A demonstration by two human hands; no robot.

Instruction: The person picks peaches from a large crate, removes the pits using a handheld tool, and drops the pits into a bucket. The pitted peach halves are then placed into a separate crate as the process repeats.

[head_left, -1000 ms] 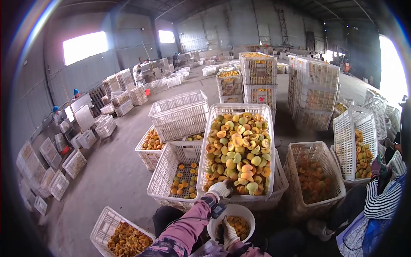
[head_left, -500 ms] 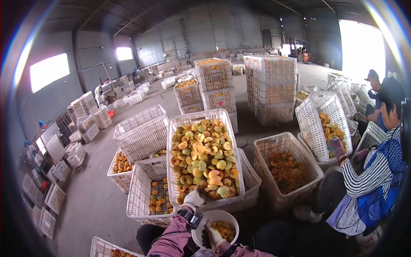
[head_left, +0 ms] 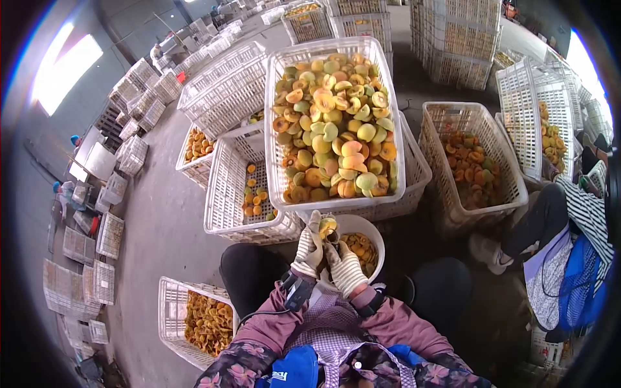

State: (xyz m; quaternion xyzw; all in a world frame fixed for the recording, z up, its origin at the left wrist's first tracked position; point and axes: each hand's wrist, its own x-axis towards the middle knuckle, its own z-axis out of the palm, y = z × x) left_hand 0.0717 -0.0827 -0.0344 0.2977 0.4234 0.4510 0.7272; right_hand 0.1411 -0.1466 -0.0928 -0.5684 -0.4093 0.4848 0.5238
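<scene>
The large crate (head_left: pixel 278 97) ahead of me is heaped with halved yellow, orange and green fruit and rests tilted on a second crate. I judge it heavy when loaded, stiff at the rim and unsuited to lifting by one corner. The white bowl (head_left: pixel 375 227) sits just below its near edge, between my knees, and holds a shallow layer of orange pieces. It should be light and rigid, and is best gripped at the rim. My left hand (head_left: pixel 309 249), in a striped glove, is closed around one fruit (head_left: pixel 328 226) directly above the bowl's left edge. My right hand (head_left: pixel 346 268), gloved likewise, is closed against the same fruit from the near side. I judge the fruit light, soft, wet on the cut face and easily bruised. Hold it by the skin side with fingertip pressure only, because the gloves reduce feel. The fingers cover most of the fruit, so I cannot tell whether it is whole or halved, whether its stone is in place, or whether the right hand also carries a small tool. The bowl's near rim is hidden behind my hands.
</scene>
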